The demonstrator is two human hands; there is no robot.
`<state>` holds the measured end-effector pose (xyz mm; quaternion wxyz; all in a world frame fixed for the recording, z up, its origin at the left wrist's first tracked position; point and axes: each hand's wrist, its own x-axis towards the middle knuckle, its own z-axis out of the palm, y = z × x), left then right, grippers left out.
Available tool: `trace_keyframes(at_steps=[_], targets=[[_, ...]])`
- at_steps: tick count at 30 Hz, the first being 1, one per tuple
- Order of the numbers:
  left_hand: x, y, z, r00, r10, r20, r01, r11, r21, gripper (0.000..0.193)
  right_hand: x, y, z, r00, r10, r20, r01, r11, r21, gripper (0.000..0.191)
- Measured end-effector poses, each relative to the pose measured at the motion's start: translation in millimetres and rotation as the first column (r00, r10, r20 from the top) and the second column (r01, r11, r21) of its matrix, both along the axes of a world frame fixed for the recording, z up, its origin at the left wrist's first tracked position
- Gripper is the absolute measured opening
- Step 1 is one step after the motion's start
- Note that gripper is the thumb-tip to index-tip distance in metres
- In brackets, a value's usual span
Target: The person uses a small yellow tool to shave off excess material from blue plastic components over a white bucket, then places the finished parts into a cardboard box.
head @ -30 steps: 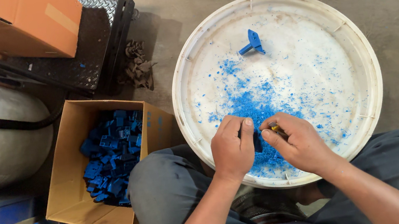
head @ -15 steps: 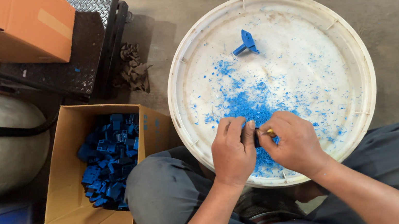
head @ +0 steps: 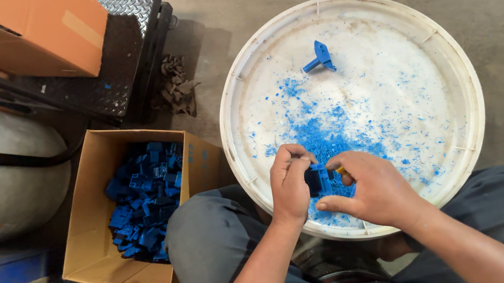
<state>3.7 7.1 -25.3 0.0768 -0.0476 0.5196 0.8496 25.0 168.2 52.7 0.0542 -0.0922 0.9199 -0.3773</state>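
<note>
Nearest, both hands met over the near rim of the round white tub lid (head: 451,61). The left hand (head: 290,185) pinched a small blue plastic part (head: 318,179) from its left side, fingers curled shut on it. The right hand (head: 370,190) closed beside it on the right, gripping something with a yellow tip that barely showed; what it was could not be told. The part's long axis could not be told either. Blue shavings (head: 330,134) lay scattered just beyond. At the far side lay one blue T-shaped piece (head: 320,58), its stem pointing left. To the left, one cardboard box (head: 92,243) held many blue parts.
</note>
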Motion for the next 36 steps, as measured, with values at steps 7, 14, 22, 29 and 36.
trace_keyframes(at_steps=[7, 14, 22, 29, 36], targets=[[1, 1, -2, 0.996, -0.062, 0.071, 0.06, 0.998, 0.032, 0.013, 0, -3, 5, 0.996, 0.017, 0.087, -0.026, 0.995, 0.101, 0.064], [0, 2, 0, 0.997, -0.074, 0.033, 0.074, 0.997, 0.004, 0.011, -1, -3, 5, 0.994, 0.034, 0.104, -0.049, 0.989, 0.142, 0.06], [0, 2, -2, 0.995, -0.08, 0.06, 0.079, 0.997, 0.013, 0.013, 0, -4, -4, 0.997, 0.069, 0.033, -0.074, 0.984, 0.164, 0.054], [1, 1, -5, 0.997, -0.065, 0.041, 0.066, 0.997, -0.034, 0.012, 4, -3, -11, 0.998, 0.07, 0.001, -0.069, 0.979, 0.193, 0.052], [1, 2, -2, 0.993, -0.034, 0.116, 0.032, 0.999, 0.016, 0.011, 10, -6, -15, 0.993, 0.11, -0.043, -0.098, 0.971, 0.218, 0.05]])
